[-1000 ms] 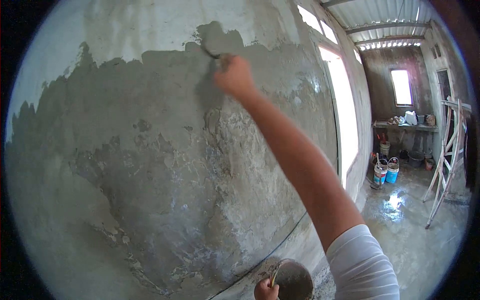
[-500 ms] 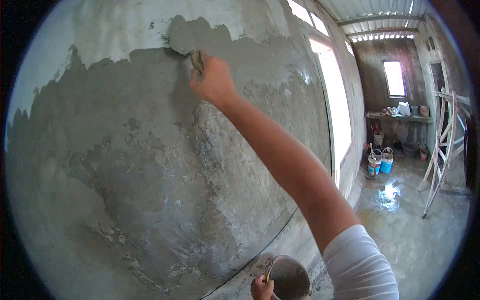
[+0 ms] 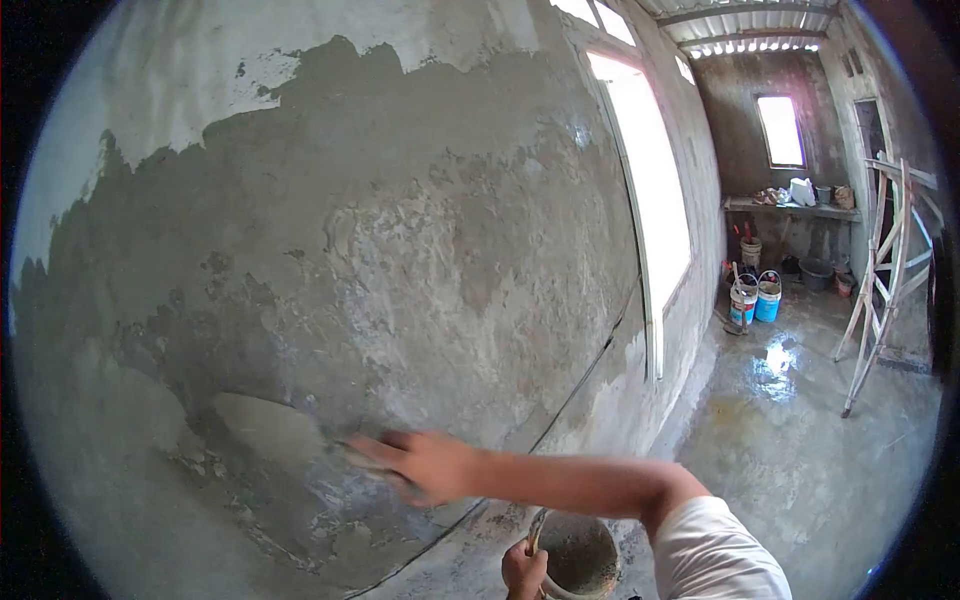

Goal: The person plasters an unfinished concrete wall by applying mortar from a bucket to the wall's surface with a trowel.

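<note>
My right hand (image 3: 425, 467) is closed on the handle of a trowel (image 3: 268, 428), whose blade lies against the lower part of the plastered wall (image 3: 240, 220), pointing left. The blade and hand are slightly blurred. Darker wet plaster covers much of the wall, with a ragged upper edge against a lighter coat. At the bottom, my left hand (image 3: 524, 568) grips the rim or handle of a round bucket (image 3: 578, 552), whose inside is grey with mortar residue.
A thin cable (image 3: 585, 378) runs along the wall's lower part. To the right are a bright doorway (image 3: 648, 170), two buckets (image 3: 768, 298) on the wet floor (image 3: 760, 430), a wooden trestle (image 3: 885, 270) and a shelf (image 3: 790, 208) holding items.
My right hand and the trowel have moved from the top of the wall down to its lower left part. The view has shifted slightly. My left hand stays at the bucket.
</note>
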Demonstrator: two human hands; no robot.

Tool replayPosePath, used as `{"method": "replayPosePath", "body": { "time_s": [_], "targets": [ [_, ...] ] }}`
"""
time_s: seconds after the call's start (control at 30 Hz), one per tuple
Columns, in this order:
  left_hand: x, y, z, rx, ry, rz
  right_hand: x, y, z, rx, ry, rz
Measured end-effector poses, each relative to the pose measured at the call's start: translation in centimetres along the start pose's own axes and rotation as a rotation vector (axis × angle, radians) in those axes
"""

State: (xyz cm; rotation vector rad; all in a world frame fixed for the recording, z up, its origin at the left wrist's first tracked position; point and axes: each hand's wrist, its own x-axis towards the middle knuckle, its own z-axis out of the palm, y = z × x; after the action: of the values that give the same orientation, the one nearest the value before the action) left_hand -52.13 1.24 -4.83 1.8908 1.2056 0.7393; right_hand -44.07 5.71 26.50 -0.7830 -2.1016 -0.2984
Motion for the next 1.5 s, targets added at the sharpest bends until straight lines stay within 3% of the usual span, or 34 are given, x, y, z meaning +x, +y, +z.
{"method": "replayPosePath", "body": {
  "time_s": [0.13, 0.2, 0.23, 0.27, 0.3, 0.37, 0.43, 0.47, 0.57, 0.63, 0.73, 0.8, 0.9, 0.97, 1.1, 1.17, 1.2, 1.27, 1.33, 1.4, 1.47, 1.5],
  "targets": [
    [-1.4, 0.1, 2.8, -0.080, -0.068, -0.183, -13.8, 2.0, -3.2, 0.051, 0.128, 0.272],
    [-3.2, 0.7, 4.1, -0.159, 0.051, -0.072, -19.2, 5.5, -5.9, -0.062, 0.236, 0.289],
    [-3.8, 0.4, 5.3, -0.221, 0.160, 0.028, -19.9, 6.1, -8.2, -0.058, 0.310, 0.436],
    [-4.8, -0.7, 6.4, -0.278, 0.265, 0.126, -19.6, 6.7, -10.8, -0.056, 0.386, 0.589],
    [-4.6, -2.5, 7.2, -0.325, 0.186, 0.049, -18.6, 9.2, -12.8, -0.094, 0.600, 0.391],
    [-6.0, -1.3, 7.1, -0.340, 0.242, 0.025, -15.0, 11.4, -19.0, -0.201, 0.662, 0.626],
    [-7.2, -1.2, 6.5, -0.301, 0.300, 0.022, -10.8, 16.8, -24.5, -0.146, 0.739, 0.698],
    [-7.7, -1.5, 6.2, -0.294, 0.299, 0.025, -9.3, 22.1, -25.8, -0.411, 0.896, 0.616],
    [-7.4, -3.0, 5.2, -0.241, 0.303, 0.054, -3.5, 25.2, -30.6, -0.257, 0.939, 0.691],
    [-6.0, -7.0, 4.8, -0.141, 0.234, 0.165, 0.4, 25.4, -32.0, -0.453, 0.969, 0.718],
    [-5.3, -5.6, 0.3, -0.114, 0.199, 0.208, 5.5, 24.7, -28.9, -0.413, 0.997, 0.655],
    [-4.7, -6.1, -1.3, -0.136, 0.173, 0.194, 8.0, 23.1, -24.4, -0.451, 0.931, 0.497],
    [-3.6, -7.7, -2.0, -0.053, 0.139, 0.176, 11.0, 15.7, -17.2, -0.306, 0.653, 0.451],
    [-3.5, -5.4, -2.8, 0.064, 0.372, 0.442, 13.0, 10.6, -11.7, -0.334, 0.496, 0.316],
    [-2.5, -5.1, -2.4, 0.210, 0.437, 0.638, 14.2, 2.1, -3.1, -0.139, 0.260, 0.189],
    [-2.1, -6.6, -0.8, -0.025, 0.361, 0.454, 12.6, 0.7, 0.3, -0.105, 0.089, 0.130],
    [-3.0, -5.1, -0.8, -0.018, 0.346, 0.452, 10.8, 0.3, 1.2, -0.104, 0.096, 0.145],
    [-5.2, -0.3, -1.6, -0.176, 0.311, 0.206, 6.9, -0.4, 1.6, -0.068, 0.083, 0.111],
    [-4.5, -0.2, -1.0, -0.194, 0.282, 0.201, 0.9, 0.3, -0.9, 0.085, 0.076, 0.089],
    [-4.0, -0.7, -0.1, -0.052, 0.133, -0.013, -6.5, 2.5, -3.5, 0.119, 0.277, -0.068],
    [-4.4, -0.4, 1.1, -0.013, 0.059, -0.059, -16.6, 3.2, -5.2, 0.555, 0.273, 0.283],
    [-4.5, -0.3, 1.9, -0.023, 0.071, -0.043, -21.5, 1.3, -7.3, 0.877, 0.318, 0.630]
  ]
}}
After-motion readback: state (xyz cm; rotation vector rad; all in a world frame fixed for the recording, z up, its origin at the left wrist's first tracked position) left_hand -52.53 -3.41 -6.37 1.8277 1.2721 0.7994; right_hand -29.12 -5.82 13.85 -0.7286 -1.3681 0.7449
